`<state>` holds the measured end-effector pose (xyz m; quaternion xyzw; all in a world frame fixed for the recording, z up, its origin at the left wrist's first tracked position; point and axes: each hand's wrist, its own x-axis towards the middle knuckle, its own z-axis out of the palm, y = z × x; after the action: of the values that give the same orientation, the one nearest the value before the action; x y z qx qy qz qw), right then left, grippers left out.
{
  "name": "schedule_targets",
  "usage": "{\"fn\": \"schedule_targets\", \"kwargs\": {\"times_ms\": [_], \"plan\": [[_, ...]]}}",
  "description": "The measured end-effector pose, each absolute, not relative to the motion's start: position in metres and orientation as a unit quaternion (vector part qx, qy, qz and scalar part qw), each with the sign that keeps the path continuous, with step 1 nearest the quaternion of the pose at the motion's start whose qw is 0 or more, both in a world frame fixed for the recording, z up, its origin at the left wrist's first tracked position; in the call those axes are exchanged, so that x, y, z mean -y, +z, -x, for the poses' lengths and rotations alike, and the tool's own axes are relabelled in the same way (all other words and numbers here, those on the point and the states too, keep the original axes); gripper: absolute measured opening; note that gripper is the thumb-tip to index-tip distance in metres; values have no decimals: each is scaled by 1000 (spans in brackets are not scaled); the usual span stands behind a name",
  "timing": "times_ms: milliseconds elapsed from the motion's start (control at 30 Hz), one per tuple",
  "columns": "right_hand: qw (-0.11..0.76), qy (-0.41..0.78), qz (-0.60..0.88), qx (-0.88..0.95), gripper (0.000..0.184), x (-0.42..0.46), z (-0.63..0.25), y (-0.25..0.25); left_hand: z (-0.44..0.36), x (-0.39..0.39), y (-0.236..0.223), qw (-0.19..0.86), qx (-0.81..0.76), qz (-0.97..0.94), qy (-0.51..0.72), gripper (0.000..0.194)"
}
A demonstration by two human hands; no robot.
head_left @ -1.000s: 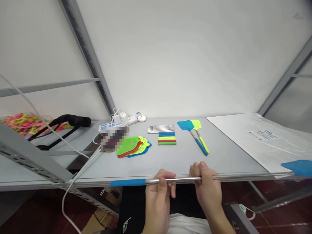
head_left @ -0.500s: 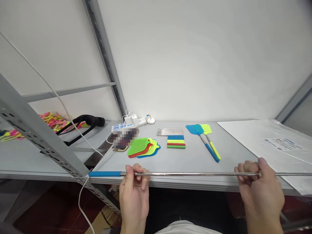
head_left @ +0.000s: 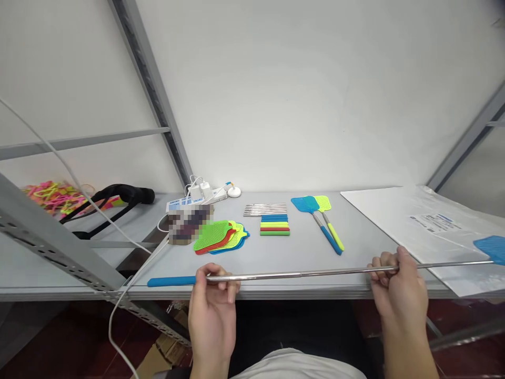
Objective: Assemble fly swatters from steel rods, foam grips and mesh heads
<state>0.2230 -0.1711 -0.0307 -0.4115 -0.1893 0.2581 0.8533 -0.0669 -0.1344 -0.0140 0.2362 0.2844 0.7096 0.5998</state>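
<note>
The left hand [head_left: 212, 305] is closed around a long telescopic fly swatter [head_left: 300, 273], fingers curled over the steel rod just right of its blue grip [head_left: 170, 281]. The right hand [head_left: 398, 292] grasps the same rod well along to the right, so the swatter stretches nearly level between the two hands, over the near edge of the tabletop [head_left: 300, 252]. Beyond the right hand the rod runs on to a blue mesh head [head_left: 491, 248] (cut off by the picture's edge), which lies over a clear plastic bag [head_left: 398, 216].

Farther from the hands, across the tabletop, sit two short swatters [head_left: 321, 221], one blue and one yellow-green, side by side. Left of those is a stack of coloured grips [head_left: 275, 225] with a row of steel rods [head_left: 265, 209] just behind it, then a fanned pile of mesh heads [head_left: 221, 238]. A white power strip [head_left: 195, 199] lies against the wall beyond the left hand.
</note>
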Motion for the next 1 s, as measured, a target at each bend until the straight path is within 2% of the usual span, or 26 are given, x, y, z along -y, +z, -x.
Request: {"fn": "schedule_targets", "kwargs": {"times_ms": [167,300,400,567,767,1000], "plan": [[864,264,395,166,36,171,-222,-29,76,131,-13,618,-272,-226,702,27],[856,342,352,165,23,170,-199,-25,66,135,-17,628,-277,-225,691,28],[845,410,306,154,25,168,-175,-19,54,137,-18,639,-270,-199,692,28],[858,403,266,176,31,162,-137,-12,32,140,-16,596,-244,-147,750,32],[790,504,250,244,34,158,-86,-10,2,157,-22,610,-259,-202,721,41],[758,540,268,249,36,156,-107,-10,31,151,-21,612,-266,-240,705,35]]}}
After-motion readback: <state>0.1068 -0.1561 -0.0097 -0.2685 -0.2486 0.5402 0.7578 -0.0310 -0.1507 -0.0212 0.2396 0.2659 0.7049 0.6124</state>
